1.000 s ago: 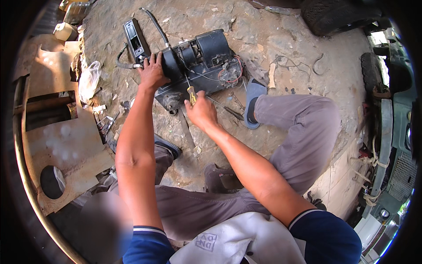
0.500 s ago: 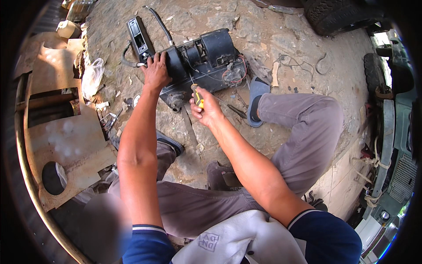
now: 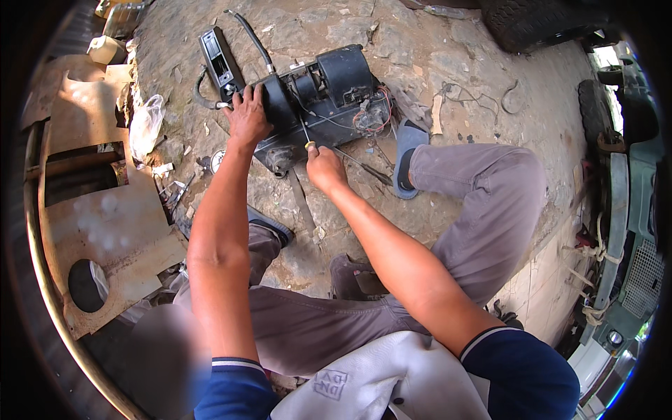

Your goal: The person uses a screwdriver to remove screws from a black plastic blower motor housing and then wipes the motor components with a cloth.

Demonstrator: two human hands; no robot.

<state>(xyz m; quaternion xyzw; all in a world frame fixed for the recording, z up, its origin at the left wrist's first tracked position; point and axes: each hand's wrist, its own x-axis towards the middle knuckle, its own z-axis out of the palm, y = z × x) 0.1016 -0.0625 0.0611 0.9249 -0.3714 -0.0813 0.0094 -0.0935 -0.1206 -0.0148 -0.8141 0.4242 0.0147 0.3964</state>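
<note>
A black plastic and metal unit (image 3: 341, 75), like a vehicle heater or blower housing, lies on the rough ground in front of me. On its left end my left hand (image 3: 248, 120) presses down with the fingers spread. My right hand (image 3: 326, 168) is closed round the handle of a screwdriver (image 3: 305, 130); a bit of yellow shows above the fist. The shaft points up into the unit's near side, and its tip is hard to make out. Thin red wires (image 3: 384, 98) loop at the right end. A hose (image 3: 250, 40) rises from the back left.
A long black panel (image 3: 218, 59) lies beyond my left hand. Another slim tool (image 3: 364, 166) rests by my right sandal (image 3: 411, 150). Cut brown sheet (image 3: 105, 227) and a clear plastic bag (image 3: 148, 124) are at left. Tyres (image 3: 535, 24) and a vehicle front (image 3: 633, 210) stand at right.
My right hand has turned, so its back now faces up and the yellow handle is mostly covered. The left hand stays in place on the unit.
</note>
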